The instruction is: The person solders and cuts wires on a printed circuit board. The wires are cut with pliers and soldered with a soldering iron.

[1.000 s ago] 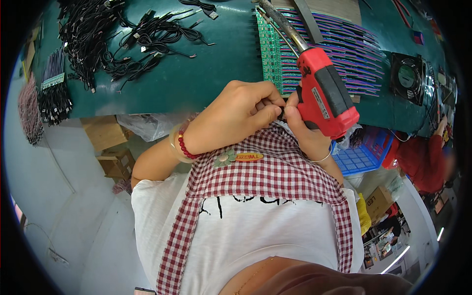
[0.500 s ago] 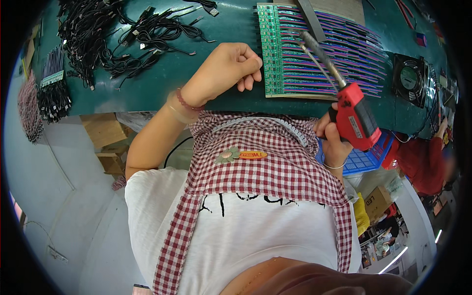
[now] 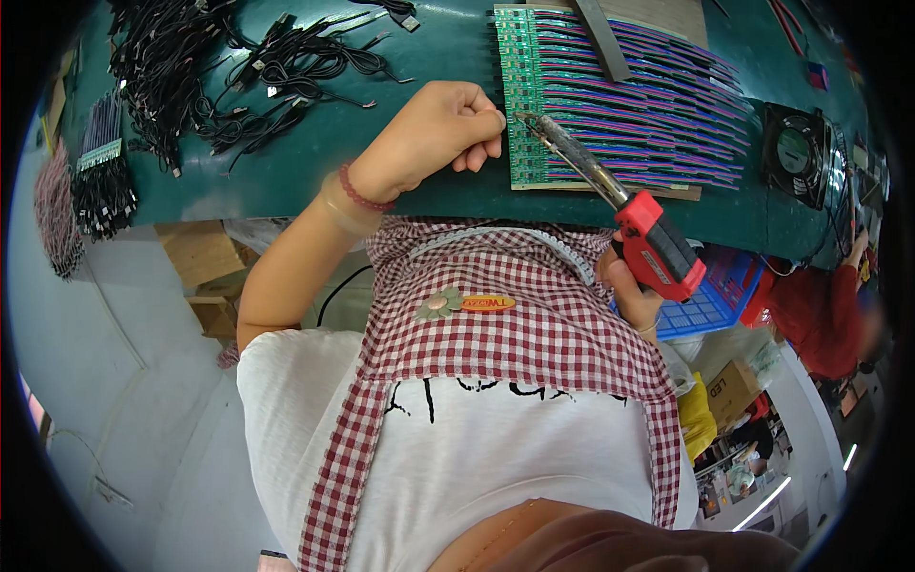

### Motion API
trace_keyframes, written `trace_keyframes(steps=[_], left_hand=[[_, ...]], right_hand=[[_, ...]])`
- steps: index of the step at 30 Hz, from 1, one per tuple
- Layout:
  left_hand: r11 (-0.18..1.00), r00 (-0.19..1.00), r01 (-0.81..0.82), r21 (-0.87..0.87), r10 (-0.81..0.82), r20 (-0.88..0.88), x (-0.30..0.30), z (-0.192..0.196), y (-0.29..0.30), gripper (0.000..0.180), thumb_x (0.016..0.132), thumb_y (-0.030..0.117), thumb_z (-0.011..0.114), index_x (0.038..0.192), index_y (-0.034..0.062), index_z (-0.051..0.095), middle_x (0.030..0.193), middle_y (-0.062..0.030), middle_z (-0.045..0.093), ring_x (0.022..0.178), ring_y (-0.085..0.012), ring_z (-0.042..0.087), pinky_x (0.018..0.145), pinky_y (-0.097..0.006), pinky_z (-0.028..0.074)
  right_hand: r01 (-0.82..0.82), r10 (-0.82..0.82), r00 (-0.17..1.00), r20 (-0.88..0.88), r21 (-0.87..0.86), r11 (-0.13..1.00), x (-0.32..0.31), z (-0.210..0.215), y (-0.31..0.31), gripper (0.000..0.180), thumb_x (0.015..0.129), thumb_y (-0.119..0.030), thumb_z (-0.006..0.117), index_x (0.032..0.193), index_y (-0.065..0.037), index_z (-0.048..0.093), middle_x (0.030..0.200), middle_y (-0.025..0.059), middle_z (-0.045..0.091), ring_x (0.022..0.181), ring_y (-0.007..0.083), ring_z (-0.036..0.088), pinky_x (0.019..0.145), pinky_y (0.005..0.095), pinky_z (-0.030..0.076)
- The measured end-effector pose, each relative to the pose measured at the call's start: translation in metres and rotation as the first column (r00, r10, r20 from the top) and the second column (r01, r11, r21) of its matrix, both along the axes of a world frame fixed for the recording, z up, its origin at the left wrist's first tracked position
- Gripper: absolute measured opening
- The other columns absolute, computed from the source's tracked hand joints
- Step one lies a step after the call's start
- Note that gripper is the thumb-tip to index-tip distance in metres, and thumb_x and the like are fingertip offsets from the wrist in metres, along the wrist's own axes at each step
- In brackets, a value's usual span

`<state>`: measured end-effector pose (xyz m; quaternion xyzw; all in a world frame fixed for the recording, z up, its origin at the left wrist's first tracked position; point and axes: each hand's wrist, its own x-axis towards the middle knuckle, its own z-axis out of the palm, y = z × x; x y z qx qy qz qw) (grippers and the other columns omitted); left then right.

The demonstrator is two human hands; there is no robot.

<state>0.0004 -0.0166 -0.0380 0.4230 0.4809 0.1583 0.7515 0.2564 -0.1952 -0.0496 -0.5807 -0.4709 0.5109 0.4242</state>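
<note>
My right hand (image 3: 633,294) grips a red and black soldering gun (image 3: 661,250) by its handle. The gun's metal barrel points up and left, its tip over the left part of a panel of green circuit boards (image 3: 521,91). At the panel's left edge my left hand (image 3: 440,132) is closed, thumb against the fingers; whatever it pinches is hidden or too small to make out. Rows of thin multicoloured wires (image 3: 658,112) run rightward from the boards. Across the upper part of the wires lies a flat grey bar (image 3: 602,40).
Black USB cables (image 3: 276,67) lie heaped at the table's left. Beyond them sits a bundle of wired boards (image 3: 103,157). A black fan (image 3: 796,153) stands at right. Below the table edge is a blue plastic basket (image 3: 701,310). Another person in red (image 3: 815,315) is at far right.
The soldering gun has moved left and down, its tip now near my left fingers at the boards' left side. My left hand has barely shifted and stays closed.
</note>
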Motion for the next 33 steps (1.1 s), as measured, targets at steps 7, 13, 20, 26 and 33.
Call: trace_keyframes(steps=[7,13,20,26,33], left_hand=[[1.0,1.0,-0.02,0.015,0.02,-0.001,0.001,-0.003,-0.002,0.012,0.084,0.013,0.054,0.078,0.0028,0.05,0.064,-0.0027,0.058,0.048,-0.0043,0.049,0.043,-0.017,0.037],[0.999,1.0,-0.022,0.041,0.022,-0.013,0.002,-0.004,-0.003,0.013,0.085,0.014,0.054,0.077,0.0033,0.05,0.064,-0.0023,0.057,0.048,-0.0041,0.049,0.043,-0.017,0.036],[0.998,1.0,-0.024,0.055,0.025,-0.013,0.002,-0.003,-0.004,0.013,0.085,0.014,0.054,0.077,0.003,0.05,0.064,-0.0024,0.058,0.048,-0.004,0.049,0.043,-0.017,0.036],[0.999,0.999,-0.028,0.045,0.029,-0.026,0.001,-0.003,-0.004,0.013,0.084,0.013,0.054,0.078,0.0024,0.051,0.064,-0.0028,0.058,0.049,-0.0042,0.049,0.043,-0.017,0.036],[0.998,0.999,-0.033,0.049,0.033,-0.015,0.001,-0.003,-0.004,0.012,0.083,0.012,0.055,0.077,0.0017,0.052,0.065,-0.0034,0.058,0.049,-0.0044,0.049,0.043,-0.017,0.036]], right_hand=[[-0.032,0.031,0.998,-0.062,-0.022,0.999,0.0,0.001,0.0,0.035,0.08,0.0,0.055,0.114,0.005,0.046,0.064,0.0076,0.051,0.052,0.0141,0.047,0.053,0.0294,0.042],[0.057,-0.07,0.992,-0.109,-0.118,0.991,0.004,-0.001,-0.005,0.023,0.074,0.005,0.064,0.097,0.002,0.06,0.081,0.0042,0.06,0.072,0.0116,0.056,0.064,0.0269,0.047],[-0.058,0.057,0.998,-0.017,-0.071,0.996,0.001,0.004,-0.006,0.027,0.078,0.002,0.058,0.105,0.004,0.053,0.074,0.0056,0.055,0.064,0.0133,0.051,0.061,0.028,0.043],[0.004,-0.008,0.999,-0.046,-0.074,0.997,-0.001,0.006,-0.003,0.029,0.077,0.002,0.058,0.106,0.004,0.052,0.073,0.0061,0.055,0.063,0.0137,0.051,0.061,0.0285,0.044],[0.038,-0.065,0.981,-0.181,-0.15,0.988,-0.003,0.007,-0.006,0.019,0.075,0.004,0.063,0.094,0.003,0.059,0.079,0.005,0.059,0.07,0.0128,0.055,0.064,0.0266,0.046]])
